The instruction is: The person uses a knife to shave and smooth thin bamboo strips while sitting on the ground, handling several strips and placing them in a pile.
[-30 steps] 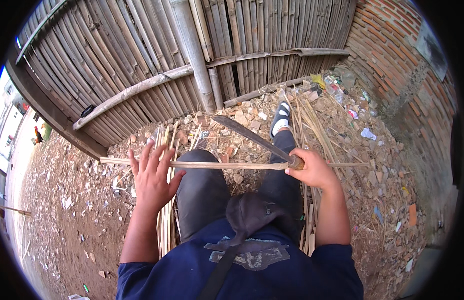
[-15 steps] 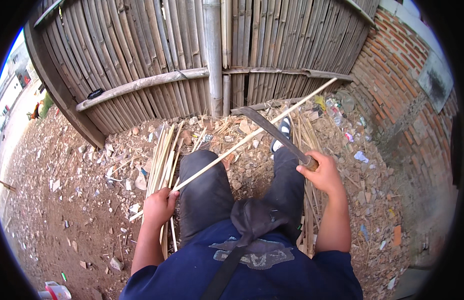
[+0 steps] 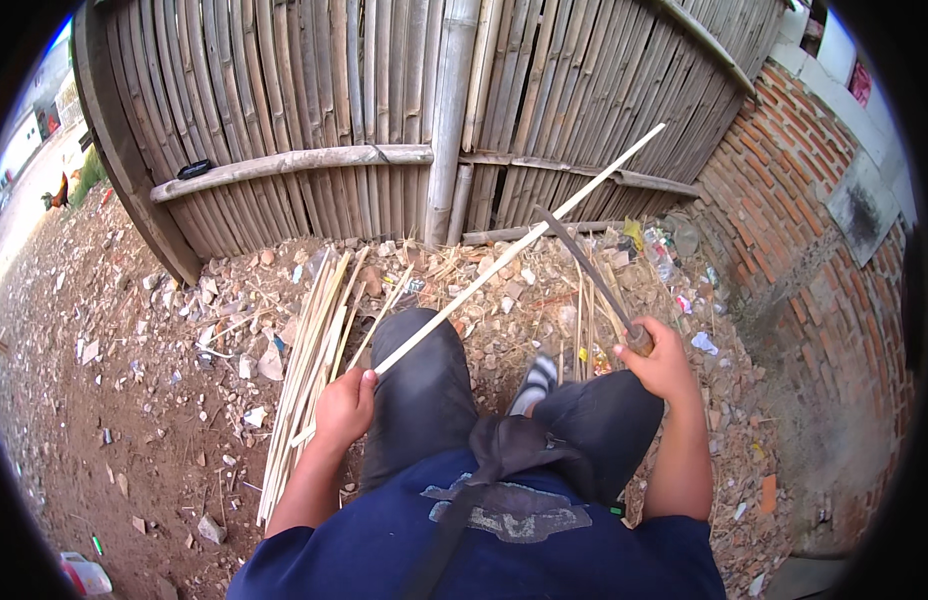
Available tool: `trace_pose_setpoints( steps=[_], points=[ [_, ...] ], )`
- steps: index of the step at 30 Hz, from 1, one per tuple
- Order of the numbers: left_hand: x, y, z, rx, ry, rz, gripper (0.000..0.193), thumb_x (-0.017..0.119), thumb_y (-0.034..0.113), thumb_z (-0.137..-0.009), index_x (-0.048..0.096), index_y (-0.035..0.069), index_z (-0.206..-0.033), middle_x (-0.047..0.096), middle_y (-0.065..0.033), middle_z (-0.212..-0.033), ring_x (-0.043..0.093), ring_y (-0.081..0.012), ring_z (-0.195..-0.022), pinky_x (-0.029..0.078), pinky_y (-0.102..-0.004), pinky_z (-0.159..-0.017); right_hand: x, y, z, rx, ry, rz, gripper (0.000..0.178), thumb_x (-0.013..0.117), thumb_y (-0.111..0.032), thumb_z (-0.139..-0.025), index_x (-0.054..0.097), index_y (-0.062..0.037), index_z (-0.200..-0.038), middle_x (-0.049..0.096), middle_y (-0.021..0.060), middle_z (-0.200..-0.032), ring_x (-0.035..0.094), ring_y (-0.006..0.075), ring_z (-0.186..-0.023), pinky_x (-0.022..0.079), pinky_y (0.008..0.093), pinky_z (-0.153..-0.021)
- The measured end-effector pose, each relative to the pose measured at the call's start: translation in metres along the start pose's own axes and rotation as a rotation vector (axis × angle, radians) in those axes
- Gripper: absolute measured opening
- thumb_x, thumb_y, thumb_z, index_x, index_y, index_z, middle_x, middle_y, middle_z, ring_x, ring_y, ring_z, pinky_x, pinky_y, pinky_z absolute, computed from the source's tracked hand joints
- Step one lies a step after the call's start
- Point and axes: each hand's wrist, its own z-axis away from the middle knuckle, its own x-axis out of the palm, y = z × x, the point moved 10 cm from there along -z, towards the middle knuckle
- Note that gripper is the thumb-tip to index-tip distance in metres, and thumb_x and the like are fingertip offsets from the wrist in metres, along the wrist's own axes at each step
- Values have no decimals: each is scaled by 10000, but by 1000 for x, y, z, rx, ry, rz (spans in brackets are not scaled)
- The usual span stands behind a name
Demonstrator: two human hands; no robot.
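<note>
My left hand (image 3: 346,408) is closed around the lower end of a long pale bamboo strip (image 3: 514,250). The strip slants up and away to the right, passing over my left knee. In my right hand (image 3: 659,358) is the wooden handle of a long knife with a dark, narrow blade (image 3: 596,278). Its tip, slightly hooked, overlaps the strip around the strip's upper half; whether they touch I cannot tell. Beside my left leg lies a bundle of similar pale strips (image 3: 306,375) on the ground. More thin strips (image 3: 582,325) lie beyond my right knee, partly hidden by it.
A bamboo fence (image 3: 294,100) with a thick upright pole (image 3: 450,130) stands ahead. A brick wall (image 3: 784,160) rises on the right. Stones and litter cover the dirt ground (image 3: 154,400). A rooster (image 3: 57,193) is at the far left, and a whitish container (image 3: 86,575) sits lower left.
My right foot has drawn inward and back, and the right knee now bends outward over the right-hand strips. The knife blade has turned steeper, its tip shifting right along the strip.
</note>
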Motion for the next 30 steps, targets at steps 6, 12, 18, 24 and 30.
trace_pose_setpoints(
  steps=[6,12,18,24,30],
  points=[
    [15,18,2,29,-61,-64,357,509,308,-1047,682,31,-904,678,-226,-768,674,-431,-768,510,-508,-698,59,5,-42,-130,-87,-116,381,810,-252,-812,670,-26,-1085,670,138,-786,654,283,-707,513,408,-688],
    [26,20,6,-16,-47,-159,377,507,306,-1047,649,14,-856,676,-252,-772,662,-467,-753,500,-549,-683,132,3,-91,-315,-304,59,355,769,-301,-826,661,-85,-1086,695,170,-846,690,369,-820,534,465,-721],
    [33,6,16,-123,-132,-407,443,438,332,-1068,628,8,-833,663,-253,-754,652,-469,-751,485,-552,-692,199,66,-119,-202,-506,208,307,722,-292,-842,647,-149,-1103,701,174,-914,702,370,-897,552,501,-776],
    [37,9,19,-44,-118,-447,461,390,323,-1081,625,6,-842,662,-222,-735,644,-459,-705,482,-534,-645,192,110,-129,-8,-442,49,298,724,-265,-831,671,-128,-1090,714,158,-963,708,357,-907,563,488,-792],
    [42,1,24,57,-123,-390,403,429,276,-1074,576,17,-803,609,-245,-669,607,-473,-631,450,-547,-575,201,60,-91,-213,-660,163,347,739,-269,-822,699,-124,-1134,725,161,-1000,701,353,-988,555,477,-851]
  ],
)
